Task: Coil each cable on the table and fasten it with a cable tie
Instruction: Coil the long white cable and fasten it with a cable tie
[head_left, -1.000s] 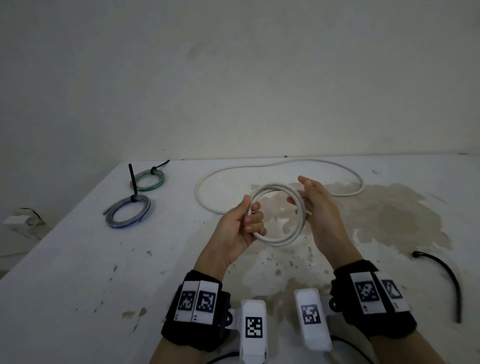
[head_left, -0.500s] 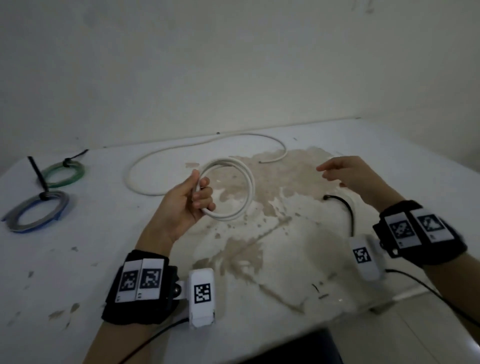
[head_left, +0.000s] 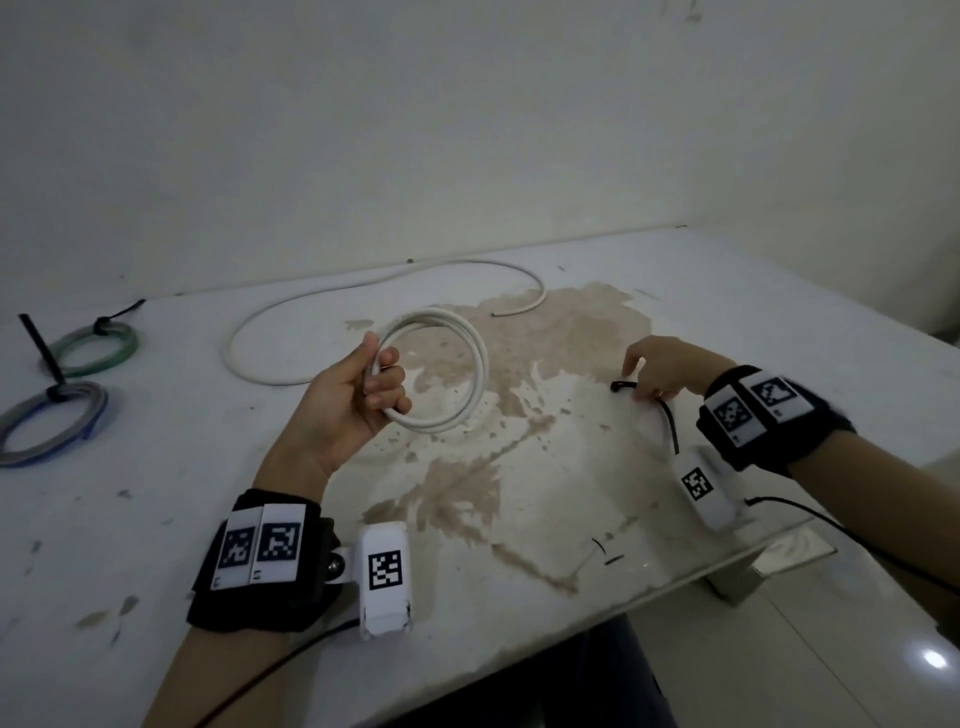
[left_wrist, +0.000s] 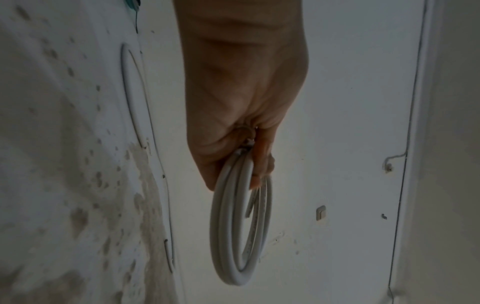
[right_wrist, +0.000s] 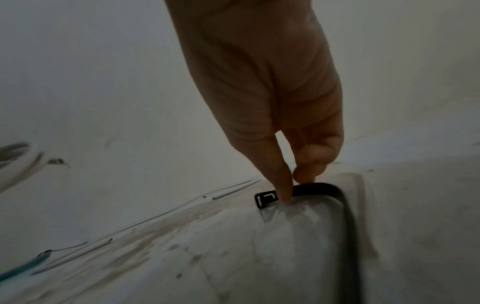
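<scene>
Two tied coils (head_left: 62, 384) far left.

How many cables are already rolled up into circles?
3. The green coil and the blue-grey coil lie tied at the table's far left. The white coil is held up by the left hand. Another white cable still lies loose behind it.

Left hand (head_left: 347, 404) raised, palm up, fingers (head_left: 387, 384) curled in a grip. Right hand (head_left: 662, 366) lowered, fingertips (right_wrist: 284, 195) pinching.
</scene>
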